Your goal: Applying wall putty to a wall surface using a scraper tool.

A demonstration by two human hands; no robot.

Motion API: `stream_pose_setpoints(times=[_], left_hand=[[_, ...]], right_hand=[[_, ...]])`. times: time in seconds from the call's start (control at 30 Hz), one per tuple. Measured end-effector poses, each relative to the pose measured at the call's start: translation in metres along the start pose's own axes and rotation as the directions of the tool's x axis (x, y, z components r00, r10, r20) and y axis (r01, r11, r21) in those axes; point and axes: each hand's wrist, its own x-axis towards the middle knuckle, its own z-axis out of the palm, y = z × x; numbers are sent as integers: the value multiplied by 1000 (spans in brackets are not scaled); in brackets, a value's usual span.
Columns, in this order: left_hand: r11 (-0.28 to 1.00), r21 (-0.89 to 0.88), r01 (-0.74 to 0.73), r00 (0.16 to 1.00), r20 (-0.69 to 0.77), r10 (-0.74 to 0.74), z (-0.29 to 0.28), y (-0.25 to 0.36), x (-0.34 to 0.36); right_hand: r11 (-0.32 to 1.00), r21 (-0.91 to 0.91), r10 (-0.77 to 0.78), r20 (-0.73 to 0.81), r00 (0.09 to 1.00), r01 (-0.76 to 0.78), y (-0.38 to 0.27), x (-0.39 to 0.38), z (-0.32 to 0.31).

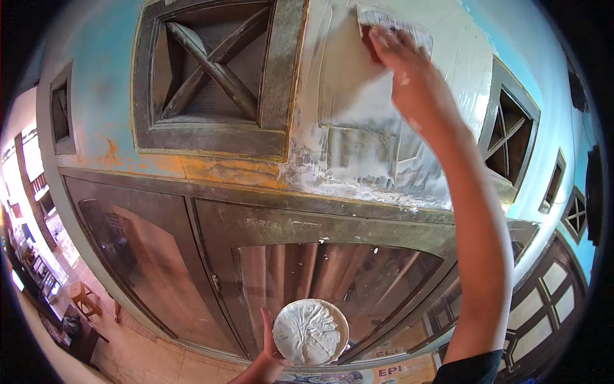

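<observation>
High on the wall, my right hand [401, 52] is closed around a wide putty scraper [390, 20] and presses its blade to the surface. Wet whitish putty [358, 54] covers this patch of wall in smeared strokes, with thin, streaky spots lower down where a darker ground shows through. Below, near the bottom edge, my left hand [272, 342] holds a round tub [346, 329] from its left side and underneath. White putty [308, 329] with creased knife marks fills the tub. Part of the left hand is hidden behind it.
Left of the putty is a dark wooden vent frame [211, 137] with crossed bars; a smaller vent [508, 131] lies right. Underneath run brown framed glass panels [332, 275] with curtains behind. A wooden stool [83, 297] stands on the tiled floor [153, 358] at lower left.
</observation>
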Motion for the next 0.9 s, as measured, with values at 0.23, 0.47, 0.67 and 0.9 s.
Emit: stream_pose_setpoints(times=[0.23,0.47,0.67,0.9], left_hand=[[787,612,-77,897,-303,323,33,-6,-13],[996,55,-68,998,-2,68,-4,12,-22],[996,-40,-82,997,-2,82,8,3,-14],[993,82,-87,995,-49,92,1,8,-20]], right_hand=[[995,59,-95,341,935,79,-98,-124,-8],[989,145,-49,153,987,27,-84,-55,-43],[994,94,-61,-44,997,64,19,34,-6],[999,27,-52,227,973,47,-55,-56,12]])
